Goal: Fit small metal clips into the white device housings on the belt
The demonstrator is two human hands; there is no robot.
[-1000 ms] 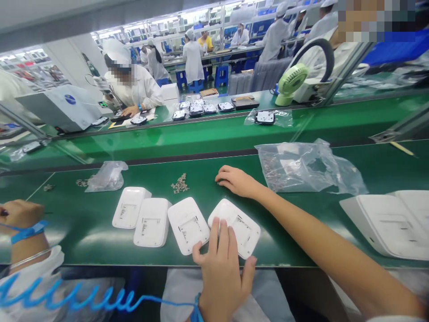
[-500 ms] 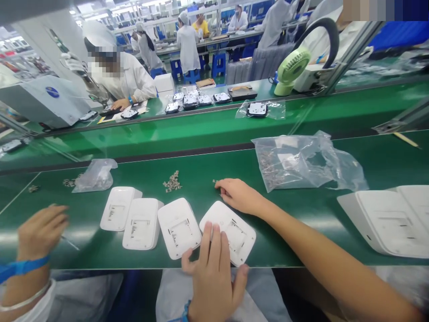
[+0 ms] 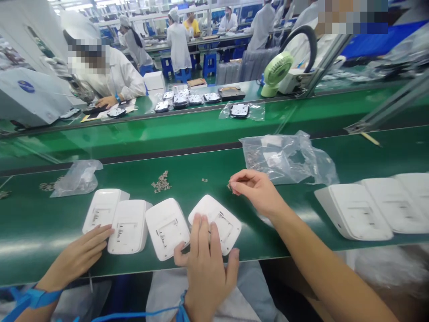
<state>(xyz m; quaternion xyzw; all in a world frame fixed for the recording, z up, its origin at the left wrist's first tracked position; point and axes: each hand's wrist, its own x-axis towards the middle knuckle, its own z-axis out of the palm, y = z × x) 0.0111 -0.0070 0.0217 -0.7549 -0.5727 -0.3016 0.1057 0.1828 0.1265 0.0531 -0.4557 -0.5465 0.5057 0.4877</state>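
Observation:
My left hand (image 3: pixel 208 264) lies with fingers spread on a white plastic housing (image 3: pixel 229 226) that sits tilted at the bench's front edge. Right of it, my right hand (image 3: pixel 248 184) pinches small metal pieces (image 3: pixel 229 186) between thumb and fingers, just above the green surface. A couple of tiny metal parts (image 3: pixel 204 180) lie left of that hand, and a larger pile of them (image 3: pixel 161 182) is farther left. Another white housing (image 3: pixel 167 228) touches the one under my left hand.
A co-worker's hand (image 3: pixel 78 257) reaches two more housings (image 3: pixel 129 226) at the left. Plastic bags lie at the left (image 3: pixel 82 176) and right (image 3: pixel 288 158). Several housings (image 3: pixel 362 210) stand at the right. A green fan (image 3: pixel 276 71) is behind, near a metal post.
My right hand has moved right, away from the tiny parts, and now pinches metal pieces. The co-worker's hand has come over to the left housings. The view has shifted right.

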